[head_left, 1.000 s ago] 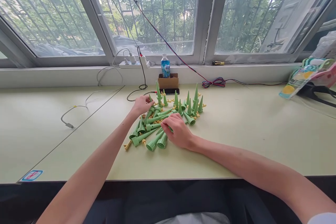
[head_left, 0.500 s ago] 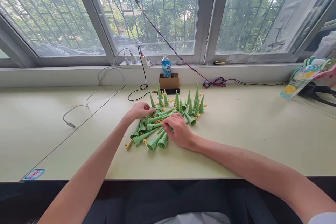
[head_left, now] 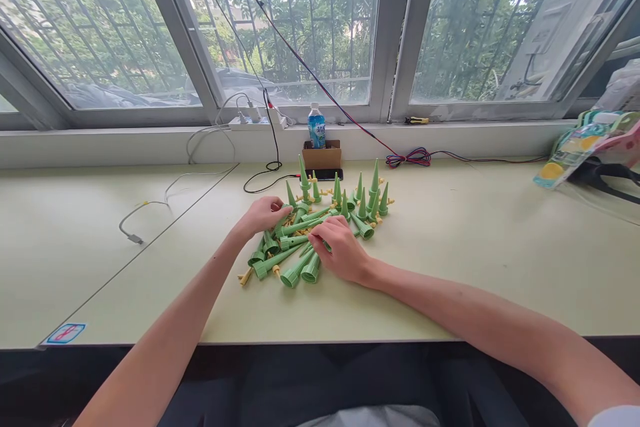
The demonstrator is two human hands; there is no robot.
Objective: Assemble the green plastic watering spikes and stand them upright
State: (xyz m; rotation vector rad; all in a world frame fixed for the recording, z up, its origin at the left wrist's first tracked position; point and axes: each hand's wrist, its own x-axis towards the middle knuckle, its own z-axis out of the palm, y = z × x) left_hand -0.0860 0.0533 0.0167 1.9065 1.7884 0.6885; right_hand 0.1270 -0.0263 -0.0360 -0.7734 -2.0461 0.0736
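Note:
A pile of green plastic watering spikes [head_left: 295,227] lies on the table, their hollow ends pointing various ways. Small yellow valve pieces [head_left: 245,276] are scattered among them. My left hand [head_left: 264,215] is at the pile's left side, fingers pressed together against the green parts; what they pinch is hidden. Over the pile's right-hand part, my right hand [head_left: 343,248] is closed with its fingers curled down, and its grip is hidden too. Behind the hands, several spikes with yellow valves stand upright, points up, among them a tall spike [head_left: 374,178] at the right.
A blue-labelled bottle [head_left: 317,125] stands in a small cardboard box [head_left: 322,157], with a dark phone [head_left: 327,174] in front. A power strip [head_left: 250,122], a bundled cable [head_left: 410,158] and a grey cable [head_left: 134,238] lie around. Bags [head_left: 590,147] and black-handled scissors [head_left: 607,180] are far right.
My left hand has shifted very slightly to the left. My right hand and the pile look the same.

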